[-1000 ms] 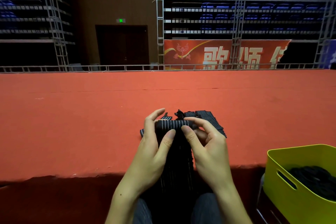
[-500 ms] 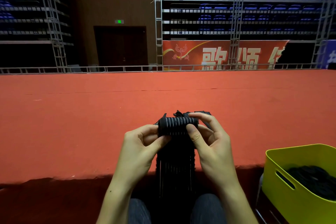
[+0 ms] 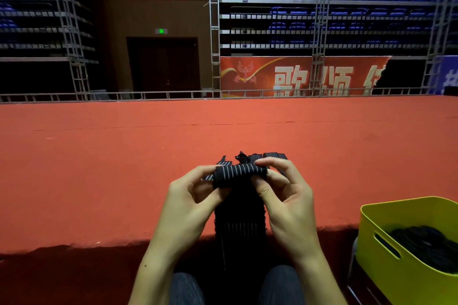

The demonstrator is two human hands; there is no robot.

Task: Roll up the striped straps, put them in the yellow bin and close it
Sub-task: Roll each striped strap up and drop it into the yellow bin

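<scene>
A black strap with thin white stripes is partly rolled into a tight tube just above the red stage edge. Its loose tail hangs down over the edge toward my knees. My left hand pinches the roll's left end between thumb and curled fingers. My right hand pinches the right end, index finger over the top. More striped straps lie on the carpet just behind the roll. The yellow bin stands open at the lower right with dark straps inside; no lid is in view.
The red carpeted stage stretches wide ahead, its front edge running just below my hands. A metal rail, scaffold towers, a red banner and blue seating rows stand beyond it. My knees are at the bottom of the view.
Both hands have kept turning the roll, which sits slightly thicker than a second ago. My left fingers went from stretched over the roll to curled at its left end. The bin has not moved.
</scene>
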